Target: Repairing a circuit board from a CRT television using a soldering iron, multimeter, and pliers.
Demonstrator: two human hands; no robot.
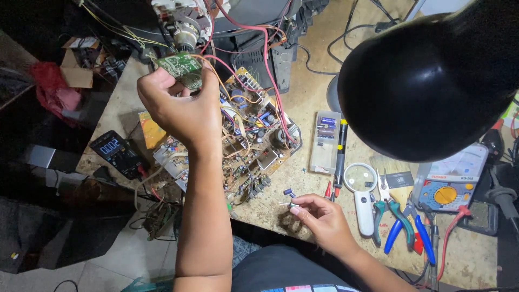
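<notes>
My left hand point(178, 111), raised above the large circuit board point(254, 140) on the workbench point(313, 97), pinches a small green circuit board point(181, 67) between closed fingers, while my right hand point(321, 216), near the bench's front edge beside the magnifier point(361, 184), grips a tiny component point(292, 205) in its fingertips.

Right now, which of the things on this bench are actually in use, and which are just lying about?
In use:
- left hand holds up a small green circuit board
- right hand pinches a small component
- large circuit board, wired to the small one

Lying about:
- black digital meter
- magnifying glass
- blue-handled pliers
- analogue meter
- clear parts box
- black lamp
</notes>
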